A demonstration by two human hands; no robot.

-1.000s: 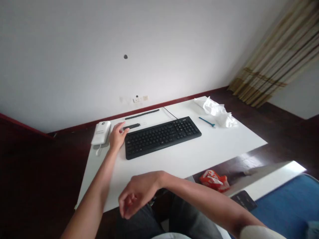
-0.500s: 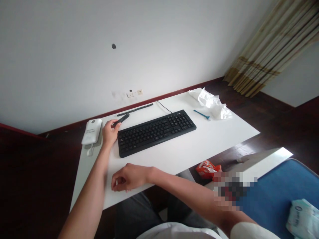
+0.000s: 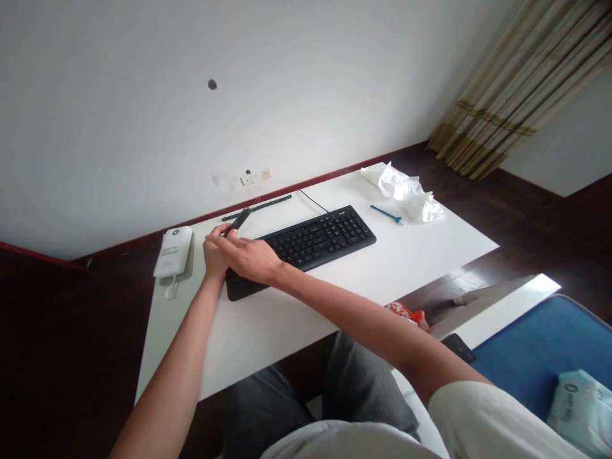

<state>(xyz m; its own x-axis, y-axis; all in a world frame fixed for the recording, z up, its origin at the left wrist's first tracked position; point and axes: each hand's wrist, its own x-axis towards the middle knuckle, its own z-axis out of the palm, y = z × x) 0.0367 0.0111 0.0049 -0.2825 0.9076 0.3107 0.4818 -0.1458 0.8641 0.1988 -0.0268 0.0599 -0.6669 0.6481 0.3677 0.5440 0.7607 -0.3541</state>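
White counter (image 3: 335, 287) set against a plain wall, black keyboard (image 3: 306, 245) at its centre. At the keyboard's far left corner the left hand (image 3: 216, 252) pinches the near end of a slim black stick (image 3: 240, 218), fingers closed on it. The right hand (image 3: 248, 256) lies across beside it, fingertips at the same end; whether it grips cannot be told. The stick is raised, long axis pointing far and right. Judged light and rigid; best held near mid-length. White device (image 3: 172, 252) lies left.

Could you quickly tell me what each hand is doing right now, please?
Left hand: closed on a slim black stick, one end lifted.
Right hand: over the keyboard, fingertips at the stick; grip cannot be told.
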